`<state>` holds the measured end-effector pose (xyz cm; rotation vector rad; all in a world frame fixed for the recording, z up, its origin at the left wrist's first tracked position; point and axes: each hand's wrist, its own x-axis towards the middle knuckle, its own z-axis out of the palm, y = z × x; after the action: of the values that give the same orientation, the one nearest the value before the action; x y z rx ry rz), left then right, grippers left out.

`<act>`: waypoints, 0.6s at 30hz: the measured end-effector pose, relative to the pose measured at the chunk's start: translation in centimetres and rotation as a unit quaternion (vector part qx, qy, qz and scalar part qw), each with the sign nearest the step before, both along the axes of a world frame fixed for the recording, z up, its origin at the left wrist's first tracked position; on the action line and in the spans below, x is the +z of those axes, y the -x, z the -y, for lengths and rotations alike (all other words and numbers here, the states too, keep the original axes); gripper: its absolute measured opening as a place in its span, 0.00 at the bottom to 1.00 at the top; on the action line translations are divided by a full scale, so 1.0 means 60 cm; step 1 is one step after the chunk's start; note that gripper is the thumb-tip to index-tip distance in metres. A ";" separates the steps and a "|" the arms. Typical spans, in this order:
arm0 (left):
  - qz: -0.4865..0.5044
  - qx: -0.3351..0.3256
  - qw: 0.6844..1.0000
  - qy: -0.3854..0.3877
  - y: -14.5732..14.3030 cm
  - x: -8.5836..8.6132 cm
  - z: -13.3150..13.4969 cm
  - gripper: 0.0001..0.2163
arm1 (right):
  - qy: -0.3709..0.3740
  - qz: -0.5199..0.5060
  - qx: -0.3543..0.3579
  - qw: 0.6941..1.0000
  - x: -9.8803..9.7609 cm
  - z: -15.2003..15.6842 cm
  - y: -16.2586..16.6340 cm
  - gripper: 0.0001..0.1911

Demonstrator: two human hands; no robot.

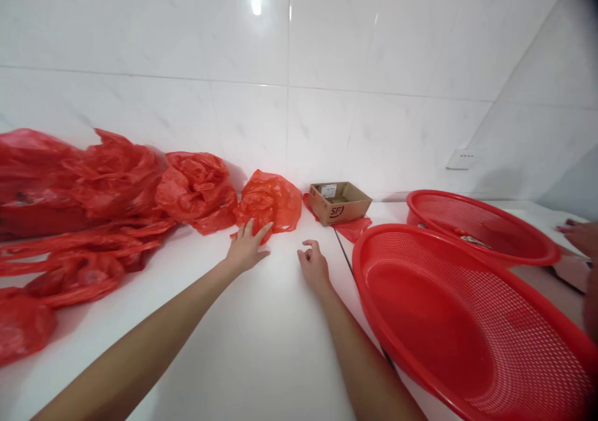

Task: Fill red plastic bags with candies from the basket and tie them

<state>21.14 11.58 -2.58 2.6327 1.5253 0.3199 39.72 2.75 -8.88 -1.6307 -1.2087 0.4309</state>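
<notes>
My left hand (246, 246) stretches forward over the white counter (261, 321) with its fingers spread, the fingertips touching a crumpled red plastic bag (271, 202) near the wall. My right hand (314, 266) hovers just to the right of it, fingers loosely curled and holding nothing. Neither hand grips anything.
Several more red plastic bags (93, 190) are heaped along the left and back. A small open cardboard box (339, 202) stands by the wall. Two large red mesh baskets (448, 321) (481, 225) lie on the right. Another person's hand (579, 235) shows at the right edge.
</notes>
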 end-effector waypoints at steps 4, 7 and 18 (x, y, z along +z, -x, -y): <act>-0.043 -0.021 0.999 0.007 0.007 0.006 0.000 0.25 | 0.007 0.011 0.007 1.000 0.001 -0.002 -0.001 0.11; -0.063 -0.053 0.997 0.001 0.032 0.008 0.028 0.16 | 0.011 0.017 0.011 1.000 -0.001 -0.005 -0.007 0.11; 0.015 -0.056 0.989 -0.137 0.118 -0.045 0.162 0.15 | -0.173 0.130 0.138 0.966 0.169 0.193 0.067 0.07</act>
<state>14.07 1.87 -5.30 2.8900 1.4069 0.5976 35.71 -8.81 1.27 -1.2468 -1.6205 0.1635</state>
